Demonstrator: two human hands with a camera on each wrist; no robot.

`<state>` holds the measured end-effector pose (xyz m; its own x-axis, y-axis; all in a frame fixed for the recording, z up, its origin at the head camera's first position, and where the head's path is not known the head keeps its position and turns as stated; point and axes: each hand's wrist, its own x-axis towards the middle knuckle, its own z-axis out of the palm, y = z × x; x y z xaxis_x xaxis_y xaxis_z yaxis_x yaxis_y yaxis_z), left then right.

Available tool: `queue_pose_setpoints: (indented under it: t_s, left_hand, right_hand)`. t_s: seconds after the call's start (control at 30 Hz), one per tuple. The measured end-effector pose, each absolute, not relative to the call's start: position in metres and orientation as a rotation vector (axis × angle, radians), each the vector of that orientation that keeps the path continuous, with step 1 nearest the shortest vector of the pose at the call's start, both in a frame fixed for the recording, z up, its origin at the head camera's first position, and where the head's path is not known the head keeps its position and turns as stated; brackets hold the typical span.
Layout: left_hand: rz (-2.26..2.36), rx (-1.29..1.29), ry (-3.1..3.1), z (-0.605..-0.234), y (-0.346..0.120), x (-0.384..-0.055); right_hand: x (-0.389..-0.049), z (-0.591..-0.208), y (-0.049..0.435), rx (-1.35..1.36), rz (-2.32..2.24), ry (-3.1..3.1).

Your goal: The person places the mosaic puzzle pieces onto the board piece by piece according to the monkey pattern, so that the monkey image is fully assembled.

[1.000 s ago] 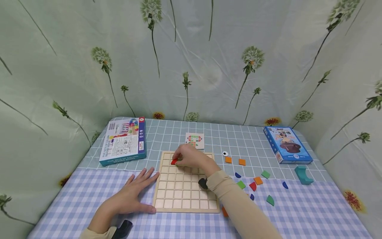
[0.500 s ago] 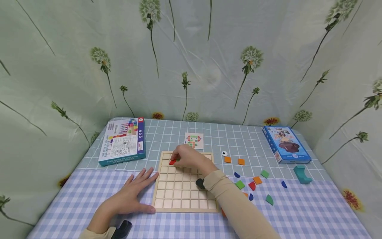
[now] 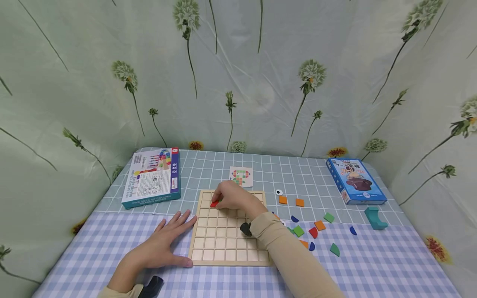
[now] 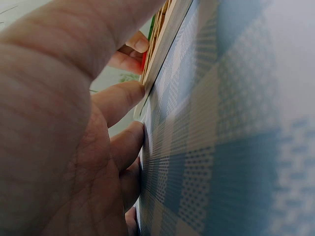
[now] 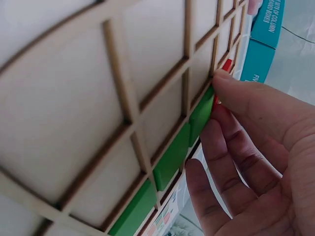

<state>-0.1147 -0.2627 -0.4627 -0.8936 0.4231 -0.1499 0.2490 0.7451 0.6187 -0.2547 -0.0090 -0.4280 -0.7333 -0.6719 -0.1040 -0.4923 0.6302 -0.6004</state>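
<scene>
Tabletop (image 3: 220, 283); hands: right (image 3: 234, 196) pinches tile (image 3: 214, 204) (left (image 3: 162, 242) splayed).

Rel. to pale wooden sq. grid bd (image 3: 216, 243): flat red pc (image 3: 213, 204) at its 11 o'c, in right hand (image 3: 234, 196); printed sq. card (image 3: 241, 176) just beyond 12; white-and-teal box (image 3: 152, 178) at 10; blue box (image 3: 355, 181) at 2; flat multicolour pcs (image 3: 319, 225) at 3, then curved teal block (image 3: 375, 220).

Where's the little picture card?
In the head view, the card lies near centre, just past the far edge of the board, beyond the right hand.
</scene>
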Motion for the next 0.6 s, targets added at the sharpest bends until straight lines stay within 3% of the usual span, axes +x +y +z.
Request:
queue_pose_setpoints:
  t_s: [0.6]
  left_hand:
    - [0.890,0.517,2.663,-0.4638,-0.2624,-0.1147]
  right_hand:
    - [-0.2486,-0.4283,-0.0052,-1.008,-0.709,2.566]
